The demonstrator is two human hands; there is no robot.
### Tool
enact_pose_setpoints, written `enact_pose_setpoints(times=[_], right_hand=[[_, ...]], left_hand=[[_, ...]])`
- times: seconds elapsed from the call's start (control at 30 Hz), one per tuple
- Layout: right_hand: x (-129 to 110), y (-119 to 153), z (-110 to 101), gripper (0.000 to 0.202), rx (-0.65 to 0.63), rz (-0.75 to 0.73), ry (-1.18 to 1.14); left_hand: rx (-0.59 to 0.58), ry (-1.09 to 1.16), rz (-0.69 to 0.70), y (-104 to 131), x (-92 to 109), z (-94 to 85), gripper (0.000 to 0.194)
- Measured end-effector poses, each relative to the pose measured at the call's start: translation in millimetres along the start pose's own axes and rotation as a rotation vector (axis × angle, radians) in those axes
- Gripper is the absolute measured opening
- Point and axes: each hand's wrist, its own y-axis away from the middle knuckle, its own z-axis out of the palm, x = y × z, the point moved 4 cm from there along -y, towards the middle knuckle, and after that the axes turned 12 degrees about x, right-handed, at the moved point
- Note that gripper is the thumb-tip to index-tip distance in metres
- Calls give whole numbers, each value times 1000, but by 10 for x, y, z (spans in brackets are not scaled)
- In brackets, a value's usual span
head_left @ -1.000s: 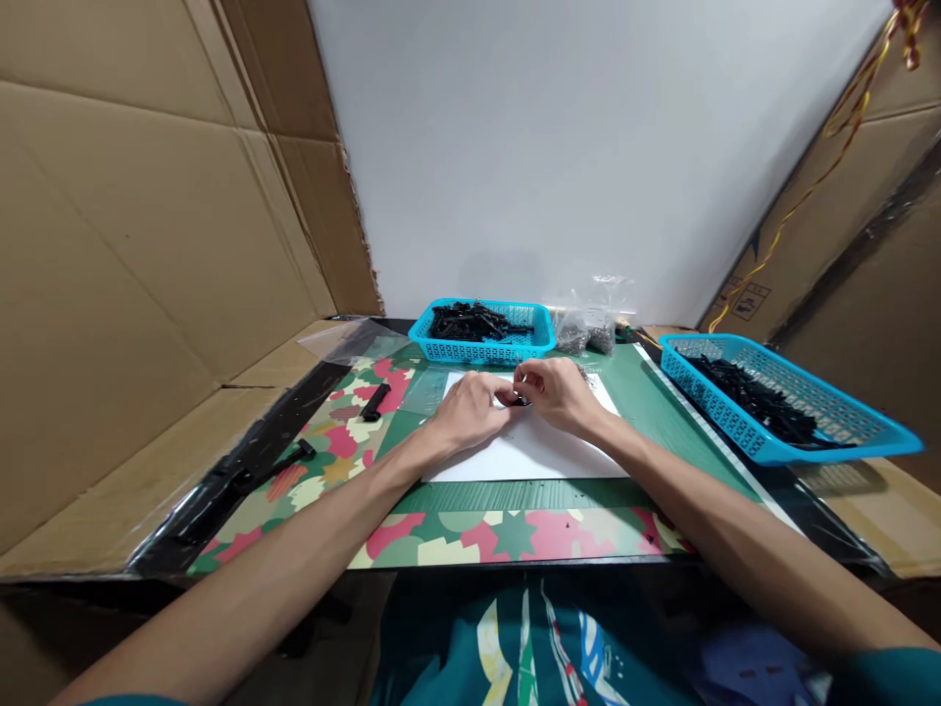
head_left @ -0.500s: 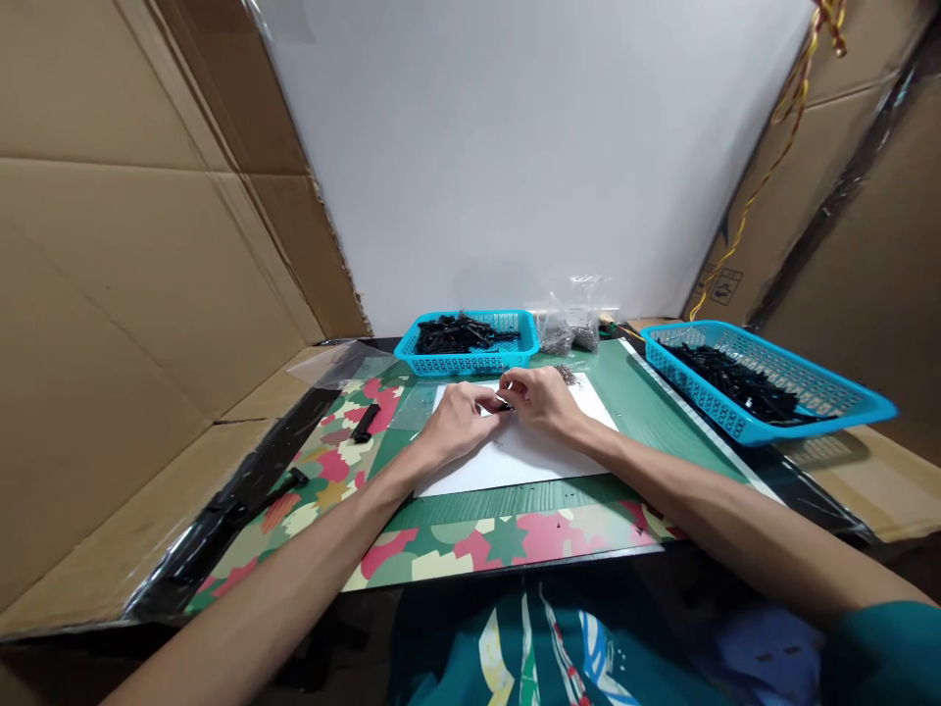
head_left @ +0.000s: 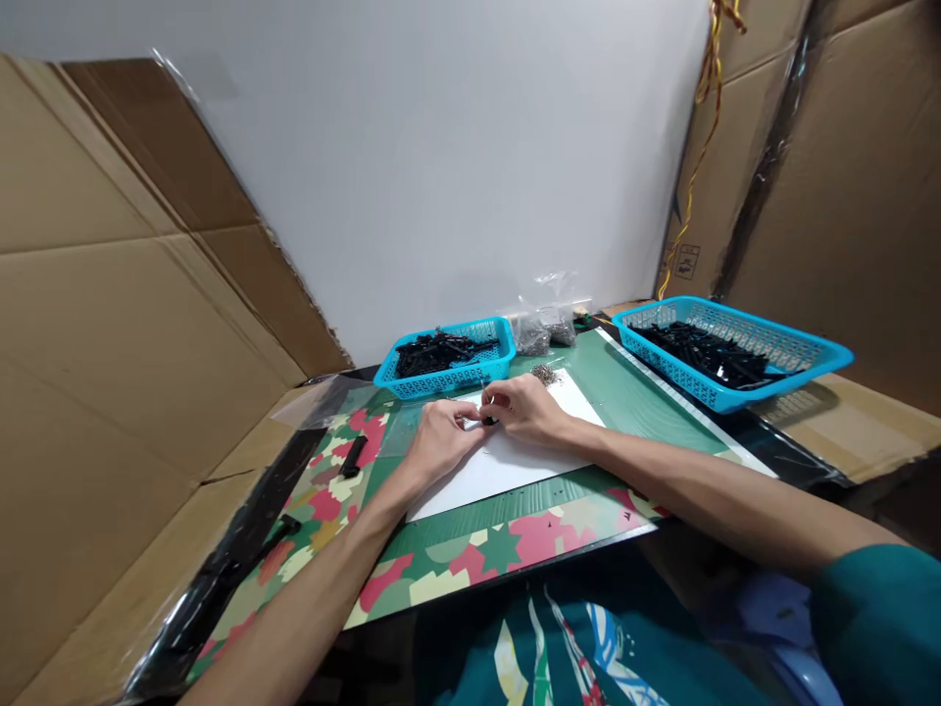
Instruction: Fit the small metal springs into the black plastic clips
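Note:
My left hand [head_left: 441, 438] and my right hand [head_left: 525, 407] meet over a white sheet [head_left: 470, 482]. Both are closed, fingertips pinched around a small black part [head_left: 488, 420] mostly hidden by the fingers. The right fingertips are raised just above it, with something thin and too small to make out between them. Behind my right hand lies a small pile of tiny metal pieces [head_left: 544, 374] on the sheet's far edge.
Blue baskets of black parts stand at the back [head_left: 507, 368] and right [head_left: 735, 400]. Clear bags of small metal pieces [head_left: 563, 331] lean by the wall. Black parts [head_left: 354, 457] lie at the left. Cardboard walls [head_left: 88, 343] flank the table.
The view has tilted and turned, so the baskets and table appear shifted left. Both hands stay together over the sheet, still pinching the black part.

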Motion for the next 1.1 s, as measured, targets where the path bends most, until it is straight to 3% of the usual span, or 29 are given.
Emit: enact_pose_setpoints(times=[0.17, 0.3, 0.43, 0.57, 0.7, 1.1], right_hand=[[53, -13, 24, 9, 75, 28, -143], [84, -165, -127, 13, 129, 31, -144], [92, -256, -274, 27, -90, -111, -64], [132, -264, -377, 14, -276, -135, -43], [123, -239, -424, 15, -423, -149, 4], [177, -172, -306, 14, -406, -186, 166]], left_hand=[[11, -22, 13, -24, -53, -27, 15], [1, -94, 91, -37, -45, -11, 17], [-29, -136, 99, -51, -46, -5, 20], [-69, -90, 88, -72, -80, -19, 18], [-80, -79, 80, -88, -110, -24, 16], [-88, -67, 77, -77, -97, -26, 18]])
